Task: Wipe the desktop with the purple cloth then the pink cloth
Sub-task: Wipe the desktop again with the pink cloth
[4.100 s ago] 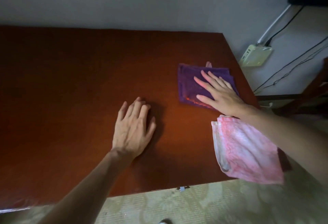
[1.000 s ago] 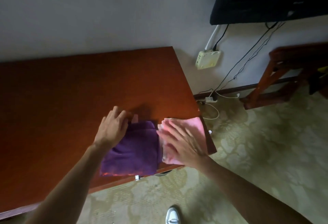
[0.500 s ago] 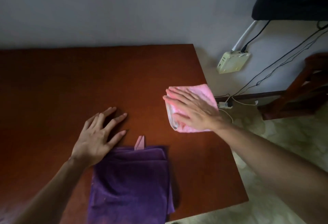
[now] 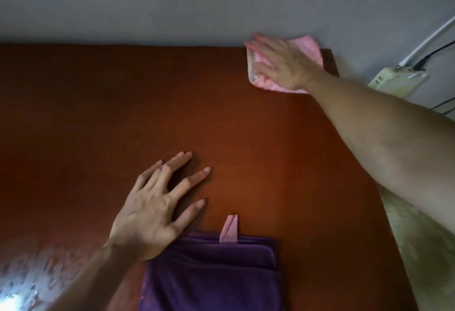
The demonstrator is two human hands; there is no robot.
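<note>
The folded pink cloth (image 4: 310, 48) lies at the far right corner of the brown desktop (image 4: 246, 138), against the wall. My right hand (image 4: 280, 64) presses flat on it, fingers pointing left. The folded purple cloth (image 4: 211, 276) rests at the near edge, with a small pink tag (image 4: 229, 232) sticking out of its far side. My left hand (image 4: 157, 207) lies flat on the wood with fingers spread, its heel touching the purple cloth's far left corner, holding nothing.
A grey wall (image 4: 172, 2) runs along the desk's back edge. A pale box (image 4: 396, 81) with cables hangs on the wall beyond the right edge. Patterned floor (image 4: 423, 249) shows past the desk's right side.
My right hand has slid the pink cloth away from me to the far right corner. The purple cloth stays at the near edge, and my left hand rests beside it.
</note>
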